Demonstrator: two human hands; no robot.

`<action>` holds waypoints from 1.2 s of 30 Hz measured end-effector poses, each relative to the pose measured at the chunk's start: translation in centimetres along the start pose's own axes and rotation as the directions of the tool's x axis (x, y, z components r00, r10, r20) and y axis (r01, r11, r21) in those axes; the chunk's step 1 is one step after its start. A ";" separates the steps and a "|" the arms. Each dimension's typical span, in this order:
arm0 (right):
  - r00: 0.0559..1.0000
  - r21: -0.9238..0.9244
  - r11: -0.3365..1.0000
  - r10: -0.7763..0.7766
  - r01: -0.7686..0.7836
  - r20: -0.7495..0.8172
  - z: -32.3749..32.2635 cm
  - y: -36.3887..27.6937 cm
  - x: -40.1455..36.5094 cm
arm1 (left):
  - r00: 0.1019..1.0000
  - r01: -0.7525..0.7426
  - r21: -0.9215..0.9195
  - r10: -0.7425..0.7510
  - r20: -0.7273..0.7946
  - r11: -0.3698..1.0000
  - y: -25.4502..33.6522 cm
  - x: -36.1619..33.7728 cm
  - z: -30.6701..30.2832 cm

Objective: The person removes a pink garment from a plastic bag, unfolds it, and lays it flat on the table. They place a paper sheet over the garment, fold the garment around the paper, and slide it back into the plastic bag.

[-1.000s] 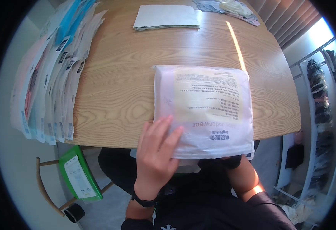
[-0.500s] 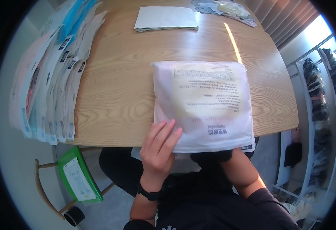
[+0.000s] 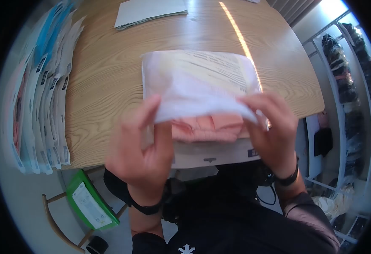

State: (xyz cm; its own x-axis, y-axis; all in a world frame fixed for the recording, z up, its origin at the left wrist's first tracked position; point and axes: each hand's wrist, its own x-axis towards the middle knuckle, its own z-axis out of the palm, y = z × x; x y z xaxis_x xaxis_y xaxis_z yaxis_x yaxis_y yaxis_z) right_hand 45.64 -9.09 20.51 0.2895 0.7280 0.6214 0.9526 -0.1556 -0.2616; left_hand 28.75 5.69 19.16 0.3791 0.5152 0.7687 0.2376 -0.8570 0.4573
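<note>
A white, partly see-through printed bag (image 3: pixel 194 80) lies on the wooden table in front of me, its near side raised. Under the lifted layer, folded peach-coloured fabric (image 3: pixel 211 128) shows, with the bag's lower layer beneath it reaching past the table edge. My left hand (image 3: pixel 141 146), blurred, is closed at the raised layer's left corner. At the right corner, the fingers of my right hand (image 3: pixel 274 127) pinch the same layer.
Several filled bags (image 3: pixel 45 97) are stacked along the table's left side. White sheets (image 3: pixel 149 12) lie at the far edge. A chair with a green item (image 3: pixel 92 201) stands lower left; shelves (image 3: pixel 342 84) line the right.
The bag's near side has been lifted, uncovering peach fabric. My right hand has come out from below the bag and gripped the layer; my left hand has moved from its top to the left corner.
</note>
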 end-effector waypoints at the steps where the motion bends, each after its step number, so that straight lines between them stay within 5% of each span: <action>1: 0.996 0.108 0.990 0.094 -0.094 0.000 -0.4 -0.2 1.1 | 1.000 0.030 0.004 -0.030 -0.008 1.000 0.2 0.8 0.2; 3: 0.981 0.215 0.958 0.193 -0.189 0.004 -0.5 -0.1 3.1 | 0.998 0.054 0.008 -0.054 -0.011 0.999 1.0 2.2 -0.3; 5: 0.992 0.213 0.970 0.126 -0.118 -0.024 -0.3 0.1 4.7 | 0.999 -0.013 0.252 0.001 0.048 0.968 1.8 3.5 -0.9; 8: 0.993 0.222 0.971 0.104 -0.091 -0.048 0.1 -1.0 5.6 | 0.980 -0.040 0.034 0.033 0.196 0.999 2.9 2.5 -0.5; 12: 0.992 0.233 0.965 0.113 -0.121 0.048 0.0 -2.5 5.2 | 0.910 -0.194 0.068 0.154 0.384 0.979 3.8 3.2 2.5; 13: 0.993 0.242 0.963 0.107 -0.116 0.049 -0.1 -3.0 4.8 | 0.651 -0.163 0.183 -0.034 0.758 0.969 4.0 4.9 2.9; 14: 0.991 0.214 0.968 0.117 -0.128 0.065 -0.1 -3.4 4.3 | 0.247 -0.183 0.299 -0.250 0.936 0.937 4.1 5.8 3.0; 15: 0.989 0.183 0.974 0.126 -0.137 0.073 -0.1 -3.8 4.0 | 0.148 -0.132 0.309 -0.289 0.946 0.942 3.5 5.8 3.3; 17: 0.993 0.202 0.972 0.110 -0.116 0.040 0.1 -4.5 2.9 | 0.333 0.242 0.143 -0.220 0.917 0.960 0.9 4.1 4.3; 18: 0.993 0.191 0.975 0.103 -0.111 0.054 0.2 -4.8 2.6 | 0.439 0.536 -0.074 -0.203 0.875 0.841 -0.5 2.9 4.9; 19: 0.993 0.178 0.978 0.098 -0.109 0.070 0.3 -5.0 2.3 | 0.499 0.779 -0.324 -0.217 0.839 0.537 -1.8 1.6 5.5; 21: 0.996 0.187 0.979 0.076 -0.084 0.053 0.9 -5.3 1.5 | 0.501 0.855 -0.518 -0.241 0.831 -0.006 -3.4 0.7 6.1; 24: 0.999 0.197 0.980 0.032 -0.039 0.042 1.3 -5.8 1.1 | 0.501 0.801 -0.545 -0.220 0.837 -0.247 -4.9 0.4 6.1; 27: 0.996 0.236 0.970 0.040 -0.057 0.077 1.2 -6.1 1.1 | 0.493 0.788 -0.537 -0.215 0.843 -0.302 -4.9 0.0 5.4; 30: 1.000 0.275 0.962 0.000 -0.004 0.013 1.7 -6.0 0.7 | 0.532 0.834 -0.551 -0.271 0.802 0.004 -4.2 0.1 4.4; 31: 1.000 0.274 0.962 0.004 -0.006 0.009 1.7 -6.0 0.6 | 0.531 0.835 -0.550 -0.268 0.804 0.007 -4.5 -0.1 4.4; 33: 0.998 0.361 0.932 0.024 -0.043 0.058 1.5 -6.0 0.3 | 0.559 0.709 -0.543 -0.111 0.822 -0.450 -5.4 -1.2 4.3; 34: 0.998 0.360 0.931 0.029 -0.049 0.061 1.6 -6.0 0.2 | 0.552 0.808 -0.582 -0.224 0.803 -0.095 -4.4 -0.9 3.7; 36: 1.000 0.375 0.927 -0.002 -0.001 0.008 1.8 -6.0 0.1 | 0.561 0.821 -0.571 -0.216 0.799 0.019 -4.7 -1.2 4.2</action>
State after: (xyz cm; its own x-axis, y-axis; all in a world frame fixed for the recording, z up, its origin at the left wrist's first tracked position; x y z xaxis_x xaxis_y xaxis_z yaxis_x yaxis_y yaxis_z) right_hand 39.79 -6.86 20.77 0.2867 0.7339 0.6158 0.8475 0.1055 -0.5203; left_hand 30.96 9.09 14.21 0.8761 0.4815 -0.0250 -0.1949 0.4011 0.8951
